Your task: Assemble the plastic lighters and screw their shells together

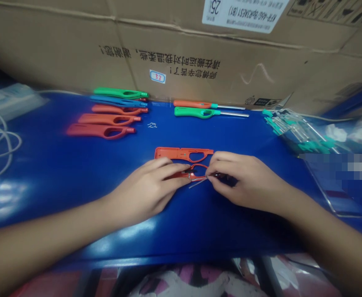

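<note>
My left hand [158, 181] is closed on the handle end of a red-orange lighter housing half [199, 166], its fingers and thumb pressing it near the trigger loop. At the loop's other end my right hand [239, 175] makes a pinch; what sits between its fingertips is too small to make out. A thin grey wire-like piece [197, 184] sticks out below the housing by the right fingertips. Just beyond both hands lies a second orange housing half [177, 154], its hollow inside facing up.
Several coloured lighter housings [106, 119] lie at the back left, near tiny pale pins [152, 125]. Two long-nosed lighters [196, 112] lie by the cardboard box [106, 24]. Metal tubes with teal ends [301, 132] are heaped right; a white cable [6, 140] coils left.
</note>
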Demonstrator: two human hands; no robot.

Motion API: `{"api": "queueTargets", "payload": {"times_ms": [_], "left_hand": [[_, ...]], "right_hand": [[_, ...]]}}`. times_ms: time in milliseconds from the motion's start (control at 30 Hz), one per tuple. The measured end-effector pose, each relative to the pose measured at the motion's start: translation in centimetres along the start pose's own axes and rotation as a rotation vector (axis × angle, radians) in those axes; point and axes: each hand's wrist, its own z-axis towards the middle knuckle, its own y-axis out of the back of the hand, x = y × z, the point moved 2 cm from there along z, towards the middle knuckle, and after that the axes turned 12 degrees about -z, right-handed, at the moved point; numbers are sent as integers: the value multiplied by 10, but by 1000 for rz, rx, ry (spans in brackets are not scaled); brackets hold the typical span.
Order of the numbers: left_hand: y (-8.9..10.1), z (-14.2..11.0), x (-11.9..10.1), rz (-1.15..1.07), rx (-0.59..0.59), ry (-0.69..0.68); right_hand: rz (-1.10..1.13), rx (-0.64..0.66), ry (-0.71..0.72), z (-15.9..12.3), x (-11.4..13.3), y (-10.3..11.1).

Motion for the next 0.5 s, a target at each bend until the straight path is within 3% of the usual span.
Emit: {"api": "queueTargets", "payload": {"times_ms": [233, 500], "left_hand": [[-2, -2, 1, 52, -12, -44], [1, -1, -1, 77, -19, -89]], "right_hand": [[-26, 107, 78, 1, 2, -1], [-74, 104, 141, 2, 3, -1]]}}
